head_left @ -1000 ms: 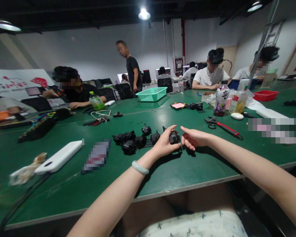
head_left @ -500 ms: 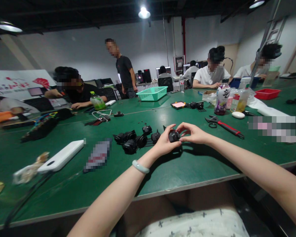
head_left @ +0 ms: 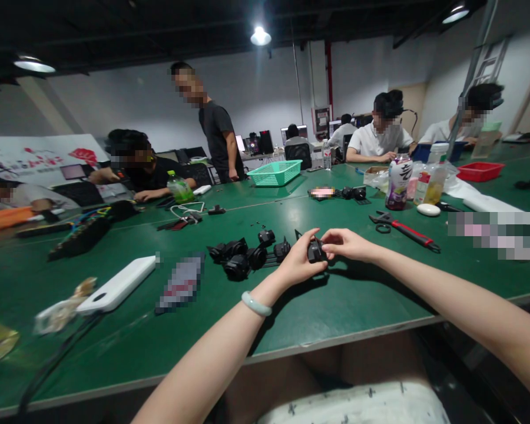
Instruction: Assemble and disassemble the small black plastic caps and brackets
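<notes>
Green-topped table (head_left: 335,321), pale along its near edge, in a white-walled room under hanging lamps.

Principal item: one compact black part, seemingly plastic (head_left: 314,252), held low above the table, right of its middle and back from the near edge. Fine detail: too small to read.

Progress, as judged: work on this one piece appears under way, both hands meeting at it; nothing visible marks it as complete. Companion pieces: a loose cluster of chunky black parts with rounded faces (head_left: 237,268), roughly half a dozen, lying just left of the hands. Whether these are finished or waiting cannot be told, so the amount left is uncertain.

Left hand (head_left: 301,260): reaching in from the near edge, thumb and index finger spread wide like a bracket, the part gripped between them. Wrist ringed by a smooth pale-green bangle (head_left: 257,304); forearm slanting up and rightward.

Right hand (head_left: 348,243): fingers curled, tips at the right side of the part; whether they pinch it or merely touch it cannot be told. Forearm slanting in from the near right corner.

Outlying items: red-and-black adjustable wrench (head_left: 408,229), right of the hands, its handle pointing toward the right edge; long white plastic device with rounded corners (head_left: 119,285), toward the left edge; mint-green mesh plastic basket (head_left: 274,176), near the far edge; shallow red plastic tray (head_left: 481,172), toward the far right corner. Beyond the far edge: a standing person in a black shirt (head_left: 219,138).
</notes>
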